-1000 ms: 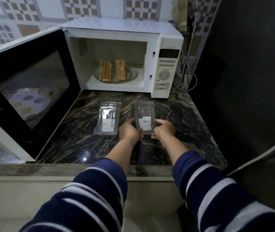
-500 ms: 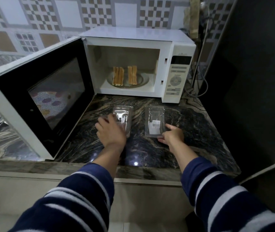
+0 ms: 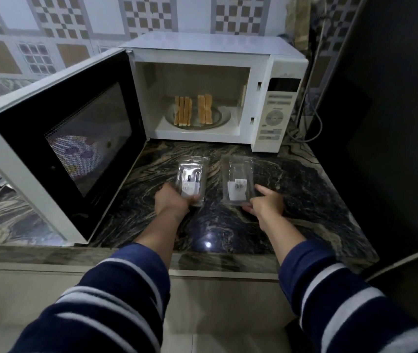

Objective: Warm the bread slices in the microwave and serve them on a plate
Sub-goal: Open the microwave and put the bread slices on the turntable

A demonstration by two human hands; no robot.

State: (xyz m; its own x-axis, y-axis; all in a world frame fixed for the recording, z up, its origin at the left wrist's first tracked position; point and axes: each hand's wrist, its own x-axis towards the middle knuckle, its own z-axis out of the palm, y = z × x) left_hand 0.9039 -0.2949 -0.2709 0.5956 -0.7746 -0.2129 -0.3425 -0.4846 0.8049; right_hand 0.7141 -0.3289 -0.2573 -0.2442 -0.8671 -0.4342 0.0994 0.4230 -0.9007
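Bread slices [image 3: 193,113] stand on edge in two groups on the glass turntable [image 3: 222,115] inside the white microwave [image 3: 213,49]. Its door [image 3: 57,146] hangs wide open to the left. Two clear plastic trays lie on the dark marble counter [image 3: 304,189] in front. My left hand [image 3: 173,201] grips the near end of the left tray [image 3: 192,174], which holds small dark items. My right hand [image 3: 266,206] touches the near right corner of the right tray [image 3: 238,182], with the forefinger stretched along its side.
A dark tall surface [image 3: 381,123] rises along the right of the counter. A grey cable [image 3: 312,123] loops beside the microwave's control panel [image 3: 276,110]. Patterned tiles cover the back wall. The counter's front edge [image 3: 203,261] runs below my forearms.
My left hand has left the right tray, moved to the left tray and closed on its near end. My right hand stays at the right tray. The view has tilted up.
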